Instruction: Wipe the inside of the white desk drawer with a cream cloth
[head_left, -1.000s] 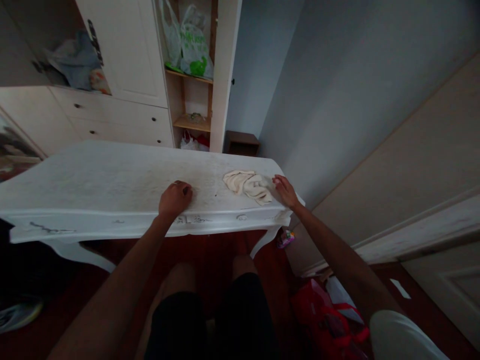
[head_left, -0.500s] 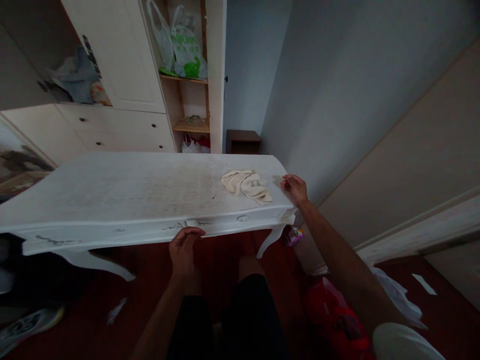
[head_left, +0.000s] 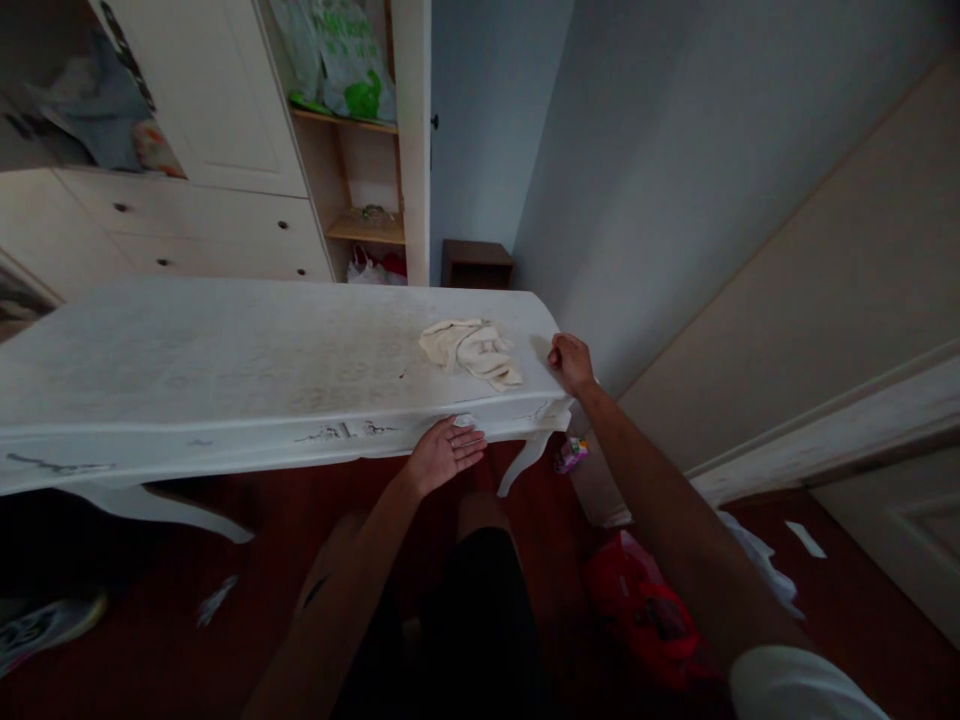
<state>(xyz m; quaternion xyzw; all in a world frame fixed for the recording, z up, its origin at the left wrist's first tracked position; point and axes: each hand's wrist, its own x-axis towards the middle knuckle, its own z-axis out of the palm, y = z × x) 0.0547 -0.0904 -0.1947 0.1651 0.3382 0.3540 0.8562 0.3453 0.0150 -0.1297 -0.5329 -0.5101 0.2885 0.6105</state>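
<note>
A long white table [head_left: 225,350] with carved trim along its front stands before me, its top smudged with grey-brown marks. My left hand [head_left: 448,453] is at the front face, palm turned up and fingers stretched out, right by a small round drawer knob [head_left: 465,421]; whether it touches the knob I cannot tell. At the table's right end, my right hand [head_left: 571,362] is closed, fingers curled in at the edge of the top. What it holds, if anything, is hidden. A crumpled cream cloth [head_left: 472,350] lies on the tabletop between the hands, touched by neither.
Behind the table stands a white wardrobe [head_left: 217,215] with open shelves and a plastic bag [head_left: 349,65]. A brown box-like cabinet [head_left: 477,265] sits by the wall. On the floor are a red bag [head_left: 637,610], a small pink box [head_left: 571,455] and a shoe [head_left: 52,630].
My left hand has moved right along the table front and opened from a pinch, palm up. My right hand's fingers have curled in more at the table's end. The view has shifted slightly.
</note>
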